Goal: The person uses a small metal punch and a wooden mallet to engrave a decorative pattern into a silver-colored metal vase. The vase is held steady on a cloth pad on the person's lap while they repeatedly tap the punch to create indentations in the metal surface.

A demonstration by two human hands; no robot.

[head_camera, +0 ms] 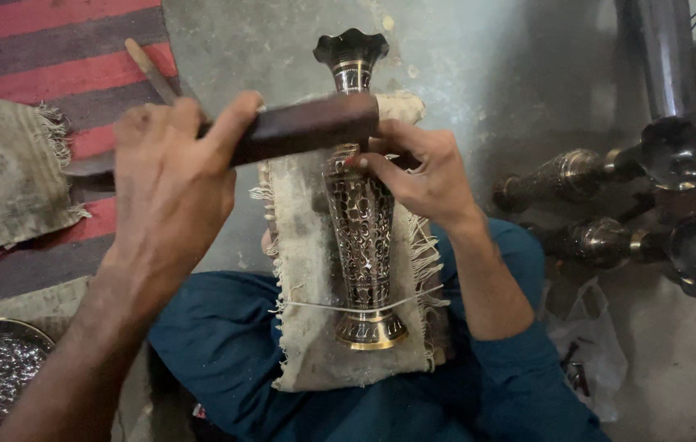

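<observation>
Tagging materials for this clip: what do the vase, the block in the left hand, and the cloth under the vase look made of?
Vase: likely brass, with a polished gold rim and foot and dark engraved patterning.
Block, held by the left hand: apparently wood, dark brown, matte, worn smooth.
Cloth: coarse woven fabric, perhaps jute or cotton, beige, with frayed fringe edges.

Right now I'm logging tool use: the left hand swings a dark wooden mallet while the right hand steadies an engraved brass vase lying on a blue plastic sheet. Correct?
Not quite. In the head view the engraved brass vase lies on a frayed beige cloth, not blue plastic. The left hand does hold the dark wooden mallet; the right hand steadies the vase.
</observation>
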